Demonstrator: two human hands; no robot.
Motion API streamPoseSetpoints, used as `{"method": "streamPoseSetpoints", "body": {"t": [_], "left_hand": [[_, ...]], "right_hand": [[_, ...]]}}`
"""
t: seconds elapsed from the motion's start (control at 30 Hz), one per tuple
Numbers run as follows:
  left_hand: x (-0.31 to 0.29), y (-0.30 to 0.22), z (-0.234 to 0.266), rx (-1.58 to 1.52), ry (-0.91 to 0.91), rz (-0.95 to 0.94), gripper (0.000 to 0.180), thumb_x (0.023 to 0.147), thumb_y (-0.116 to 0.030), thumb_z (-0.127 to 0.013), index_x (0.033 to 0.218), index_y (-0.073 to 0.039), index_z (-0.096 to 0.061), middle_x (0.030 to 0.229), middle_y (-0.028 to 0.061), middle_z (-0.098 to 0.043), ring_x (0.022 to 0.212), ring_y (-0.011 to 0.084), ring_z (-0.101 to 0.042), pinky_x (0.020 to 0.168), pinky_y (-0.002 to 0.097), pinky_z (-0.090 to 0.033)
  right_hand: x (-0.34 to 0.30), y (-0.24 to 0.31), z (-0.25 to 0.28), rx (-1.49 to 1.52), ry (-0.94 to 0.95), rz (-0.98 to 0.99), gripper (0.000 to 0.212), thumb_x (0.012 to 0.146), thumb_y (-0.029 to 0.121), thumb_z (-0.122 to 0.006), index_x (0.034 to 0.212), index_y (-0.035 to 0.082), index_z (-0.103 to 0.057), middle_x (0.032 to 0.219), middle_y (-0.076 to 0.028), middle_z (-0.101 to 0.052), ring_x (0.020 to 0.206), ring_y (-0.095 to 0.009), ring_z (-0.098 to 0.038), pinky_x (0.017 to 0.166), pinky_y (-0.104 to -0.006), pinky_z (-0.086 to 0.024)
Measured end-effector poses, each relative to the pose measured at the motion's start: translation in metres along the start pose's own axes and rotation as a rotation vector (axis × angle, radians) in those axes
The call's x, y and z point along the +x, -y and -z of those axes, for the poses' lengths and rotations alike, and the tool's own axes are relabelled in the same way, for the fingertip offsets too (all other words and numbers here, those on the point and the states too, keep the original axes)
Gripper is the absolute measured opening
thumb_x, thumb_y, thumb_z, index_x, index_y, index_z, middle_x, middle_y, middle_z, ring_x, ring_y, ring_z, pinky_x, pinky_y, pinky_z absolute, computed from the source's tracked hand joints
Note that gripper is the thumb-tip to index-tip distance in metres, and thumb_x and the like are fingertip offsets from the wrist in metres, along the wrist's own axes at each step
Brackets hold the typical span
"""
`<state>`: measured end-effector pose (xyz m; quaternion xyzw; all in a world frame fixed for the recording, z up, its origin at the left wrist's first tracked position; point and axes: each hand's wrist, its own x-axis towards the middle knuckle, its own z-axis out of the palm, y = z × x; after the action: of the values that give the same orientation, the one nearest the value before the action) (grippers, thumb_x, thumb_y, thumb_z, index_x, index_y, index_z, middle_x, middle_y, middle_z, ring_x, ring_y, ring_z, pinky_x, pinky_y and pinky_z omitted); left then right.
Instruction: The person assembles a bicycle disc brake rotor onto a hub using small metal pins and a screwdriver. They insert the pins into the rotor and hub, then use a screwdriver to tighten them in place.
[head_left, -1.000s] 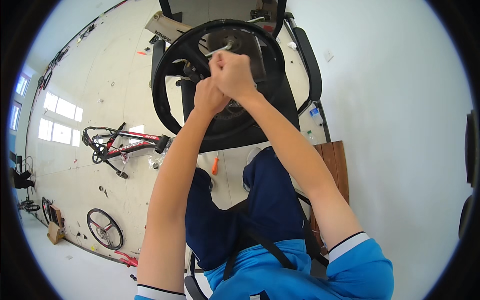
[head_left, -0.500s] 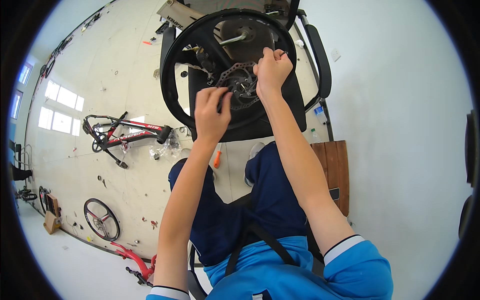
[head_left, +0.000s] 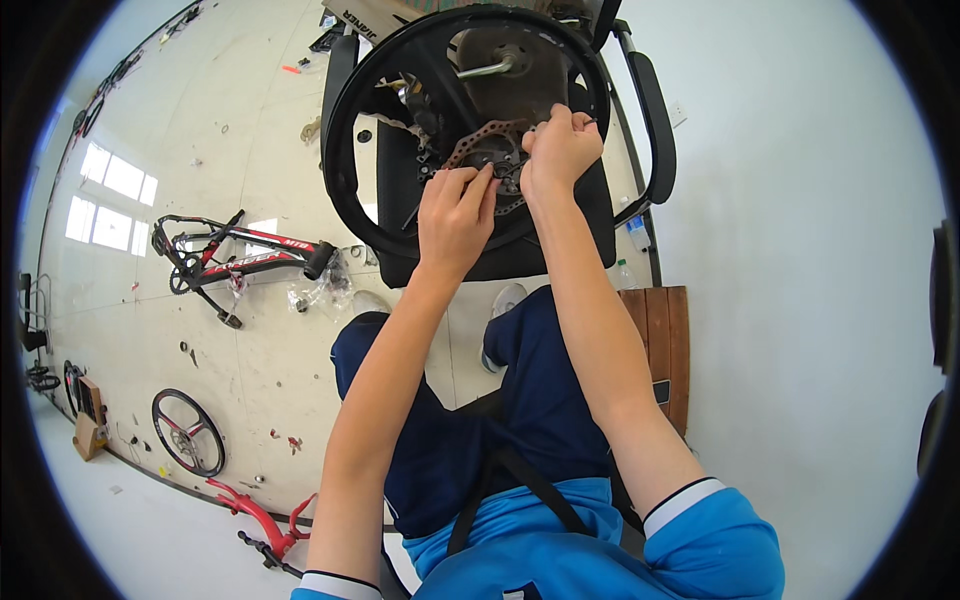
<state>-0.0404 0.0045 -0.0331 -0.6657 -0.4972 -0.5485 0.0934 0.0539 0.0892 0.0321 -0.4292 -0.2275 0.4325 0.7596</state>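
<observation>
A black bicycle wheel (head_left: 343, 150) lies on the seat of a black armchair (head_left: 470, 266). On its hub is a disc brake rotor (head_left: 468, 150) with perforated edges. My left hand (head_left: 455, 215) reaches in at the rotor's middle, thumb and fingers pinched together; whatever they hold is too small to make out. Beside it to the right, my right hand (head_left: 562, 158) is closed above the rotor's right side. A small dark end of something thin shows by its fingertips, the rest concealed in the fist. Both hands partly cover the hub.
A black, red and white bike frame (head_left: 255, 262) lies on the floor to the left, near clear plastic wrapping (head_left: 325, 290). Lower left are a red-spoked wheel (head_left: 188, 432) and a red frame part (head_left: 258, 520). A wooden slatted surface (head_left: 665, 335) and a bottle (head_left: 626, 274) are at right.
My left hand has moved right, from the rotor's left edge to its centre, and its fingers have come together. My right hand stays closed over the rotor's right side. The view has shifted slightly.
</observation>
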Motion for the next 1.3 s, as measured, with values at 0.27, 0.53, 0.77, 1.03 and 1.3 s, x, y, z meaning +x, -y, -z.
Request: {"method": "streamPoseSetpoints", "body": {"t": [0.27, 0.53, 0.77, 1.03, 1.3], "left_hand": [[-0.002, 0.0, -0.005, 0.042, -0.02, -0.02, 0.022, 0.078, -0.001, -0.08, 0.099, -0.001, -0.075, 0.09, 0.007, -0.064, 0.081, 0.0244, -0.062, 0.072, 0.0346, -0.05], [0.009, 0.002, -0.013, 0.082, 0.01, -0.088, 0.015, 0.075, 0.001, -0.077, 0.089, -0.001, -0.071, 0.083, 0.0067, -0.062, 0.071, 0.0238, -0.063, 0.064, 0.0332, -0.053], [0.013, 0.006, -0.008, 0.202, 0.165, -0.071, 0.01, 0.077, -0.005, -0.074, 0.086, -0.005, -0.069, 0.079, 0.0063, -0.06, 0.068, 0.0209, -0.066, 0.06, 0.0306, -0.053], [0.023, 0.004, 0.028, -0.068, 0.09, 0.141, 0.017, 0.081, -0.002, -0.071, 0.097, -0.003, -0.076, 0.086, 0.0096, -0.067, 0.067, 0.0246, -0.065, 0.061, 0.0328, -0.052], [-0.064, 0.014, 0.046, -0.169, -0.019, 0.749, 0.017, 0.087, -0.01, -0.073, 0.092, 0.005, -0.067, 0.071, 0.0146, -0.069, 0.063, 0.0157, -0.063, 0.061, 0.0334, -0.048]], "right_hand": [[0.006, 0.001, 0.003, 0.011, -0.002, -0.115, 0.029, 0.09, -0.006, -0.054, 0.082, 0.013, -0.033, 0.064, 0.002, -0.033, 0.044, -0.008, -0.028, 0.041, -0.0286, -0.027], [0.023, -0.017, -0.01, -0.454, 0.036, 0.169, 0.023, 0.083, 0.002, -0.057, 0.067, 0.002, -0.041, 0.063, -0.006, -0.051, 0.056, -0.02, -0.05, 0.058, -0.0349, -0.045], [0.027, -0.002, -0.02, -0.52, 0.157, 0.215, 0.022, 0.083, 0.01, -0.07, 0.072, 0.004, -0.053, 0.059, 0.0, -0.051, 0.044, -0.011, -0.048, 0.041, -0.0288, -0.037], [-0.008, 0.005, -0.058, -0.654, 0.438, 0.338, 0.034, 0.079, 0.018, -0.065, 0.057, -0.004, -0.05, 0.051, -0.018, -0.052, 0.047, -0.027, -0.054, 0.057, -0.0408, -0.047], [-0.078, -0.041, -0.021, -1.194, 1.288, 1.028, 0.031, 0.084, 0.028, -0.064, 0.061, 0.008, -0.069, 0.063, -0.016, -0.067, 0.059, -0.033, -0.069, 0.055, -0.0413, -0.055]]}}
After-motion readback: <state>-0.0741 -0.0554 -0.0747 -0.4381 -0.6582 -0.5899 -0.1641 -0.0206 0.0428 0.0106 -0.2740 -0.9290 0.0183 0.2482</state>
